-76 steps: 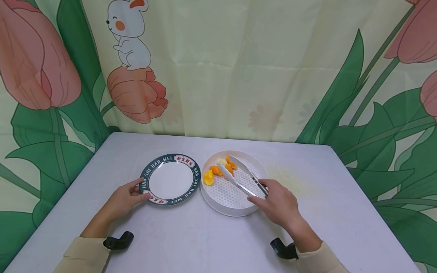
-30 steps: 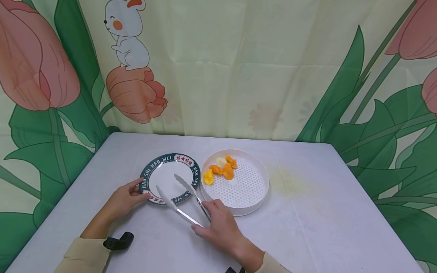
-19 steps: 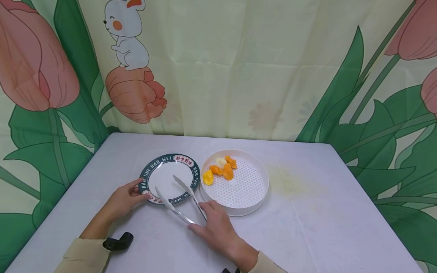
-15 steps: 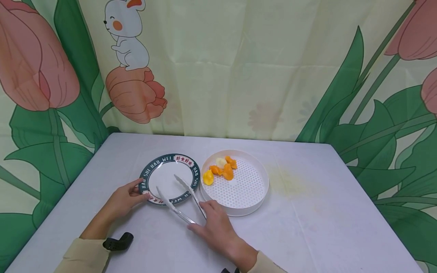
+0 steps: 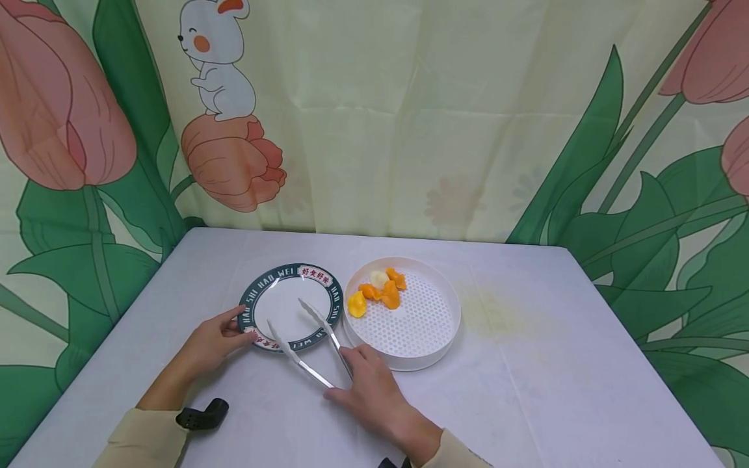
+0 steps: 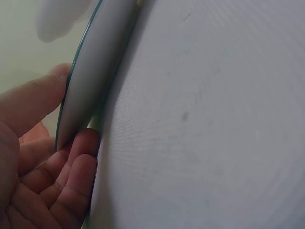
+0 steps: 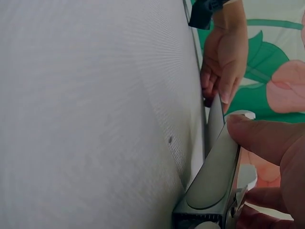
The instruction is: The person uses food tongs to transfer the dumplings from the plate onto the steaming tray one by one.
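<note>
In the head view my left hand (image 5: 209, 344) holds the left rim of a round white plate (image 5: 272, 296) with a dark green lettered border. The left wrist view shows the thumb over the plate's edge and the fingers curled beneath it. My right hand (image 5: 374, 393) grips metal tongs (image 5: 313, 372), thumb on one arm and fingers on the other. The tongs' arms are spread, tips over the plate, with nothing between them. Right of the plate stands a round white perforated tray (image 5: 424, 315) bearing several orange pieces (image 5: 390, 294), a yellow piece (image 5: 357, 304) and a cream piece (image 5: 378, 279).
A white cloth (image 5: 526, 390) with a faint yellowish stain covers the table. Behind it hangs a curtain (image 5: 374, 130) printed with tulips and a rabbit. The tray's raised wall stands close beside the plate's right edge.
My right hand has brought the tongs from over the tray's pieces leftward and nearer to me, over the plate. Their arms have spread wider. The left hand and plate stay put.
</note>
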### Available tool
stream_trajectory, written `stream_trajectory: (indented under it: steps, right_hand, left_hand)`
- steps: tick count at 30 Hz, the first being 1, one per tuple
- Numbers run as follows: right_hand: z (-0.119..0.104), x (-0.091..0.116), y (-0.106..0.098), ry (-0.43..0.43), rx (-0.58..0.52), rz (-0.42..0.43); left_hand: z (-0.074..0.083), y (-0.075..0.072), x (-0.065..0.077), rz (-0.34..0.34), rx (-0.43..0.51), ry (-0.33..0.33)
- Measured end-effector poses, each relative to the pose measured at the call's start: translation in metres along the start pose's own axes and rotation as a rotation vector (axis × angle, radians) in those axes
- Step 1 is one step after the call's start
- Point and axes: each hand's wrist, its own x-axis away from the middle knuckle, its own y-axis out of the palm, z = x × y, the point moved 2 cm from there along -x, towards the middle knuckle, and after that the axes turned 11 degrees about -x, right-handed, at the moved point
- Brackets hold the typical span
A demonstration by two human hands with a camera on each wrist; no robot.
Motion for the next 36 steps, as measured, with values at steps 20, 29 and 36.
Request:
stream_trajectory:
  steps: [20,29,36]
  right_hand:
    - [0.005,-0.002,0.0,0.038,0.03,-0.012]
    - [0.0,0.004,-0.003,0.047,0.038,-0.029]
    - [-0.004,0.015,-0.02,0.053,0.021,-0.044]
  left_hand:
    - [-0.001,0.003,-0.003,0.0,0.005,0.006]
    - [0.0,0.002,-0.002,-0.009,0.004,-0.003]
    - [0.01,-0.004,0.005,0.019,-0.079,0.045]
